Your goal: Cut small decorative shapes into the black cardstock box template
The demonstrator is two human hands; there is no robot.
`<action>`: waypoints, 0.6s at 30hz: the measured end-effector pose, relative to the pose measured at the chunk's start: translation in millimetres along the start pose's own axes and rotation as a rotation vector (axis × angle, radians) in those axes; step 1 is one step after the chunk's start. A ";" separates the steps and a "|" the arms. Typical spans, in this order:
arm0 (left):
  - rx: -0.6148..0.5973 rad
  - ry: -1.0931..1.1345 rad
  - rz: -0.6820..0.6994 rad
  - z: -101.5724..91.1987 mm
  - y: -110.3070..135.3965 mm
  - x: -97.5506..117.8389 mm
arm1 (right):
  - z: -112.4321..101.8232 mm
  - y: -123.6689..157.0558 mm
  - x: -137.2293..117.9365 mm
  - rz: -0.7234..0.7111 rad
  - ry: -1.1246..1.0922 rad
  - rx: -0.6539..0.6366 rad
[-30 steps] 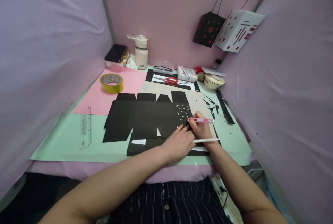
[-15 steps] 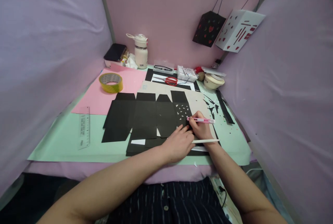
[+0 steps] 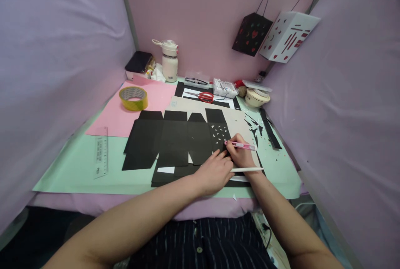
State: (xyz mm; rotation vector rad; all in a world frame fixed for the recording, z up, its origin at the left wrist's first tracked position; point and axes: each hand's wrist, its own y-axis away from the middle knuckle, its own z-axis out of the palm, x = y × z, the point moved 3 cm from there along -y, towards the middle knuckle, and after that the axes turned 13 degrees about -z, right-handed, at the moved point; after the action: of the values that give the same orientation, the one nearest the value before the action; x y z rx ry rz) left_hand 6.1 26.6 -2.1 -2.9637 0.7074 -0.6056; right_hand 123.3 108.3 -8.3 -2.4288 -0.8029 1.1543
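A flat black card box blank [image 3: 175, 137] with flaps and folded panels lies in front of me. Its right panel has a pattern of small cut-out shapes. My right hand [image 3: 240, 153] is closed round a pink craft knife [image 3: 245, 146], its tip on the lower part of that panel. Beside it my left hand [image 3: 215, 171] rests flat on the card, fingers stretched toward the knife tip. A white pen-like stick [image 3: 248, 169] runs from the edge of my left hand to beneath my right wrist; whether the left hand touches it I cannot tell.
Nearby are a clear ruler [image 3: 101, 152], yellow tape roll [image 3: 133, 99], pink sheet [image 3: 108, 114], red-handled scissors [image 3: 205, 97], white bottle [image 3: 169, 62] and bowl [image 3: 256, 98]. Black scraps [image 3: 254, 127] lie at right. A black lantern [image 3: 252, 34] and a white lantern [image 3: 289, 37] hang above.
The back end of the craft knife has dipped slightly and shifted a little left. The left hand and the card look unmoved.
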 end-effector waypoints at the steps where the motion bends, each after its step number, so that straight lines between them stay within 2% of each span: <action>1: 0.004 0.002 0.001 -0.4 0.1 0.1 | 0.4 0.3 -0.3 0.001 0.010 -0.008; 18: 0.011 0.007 -0.004 -0.7 0.5 -0.3 | -0.3 0.8 -0.8 -0.034 0.029 -0.008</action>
State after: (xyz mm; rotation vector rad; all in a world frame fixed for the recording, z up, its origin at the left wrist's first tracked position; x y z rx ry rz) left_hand 5.4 26.3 -1.7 -2.9547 0.6964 -0.6184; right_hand 123.4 107.1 -8.0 -2.4230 -0.8376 1.1028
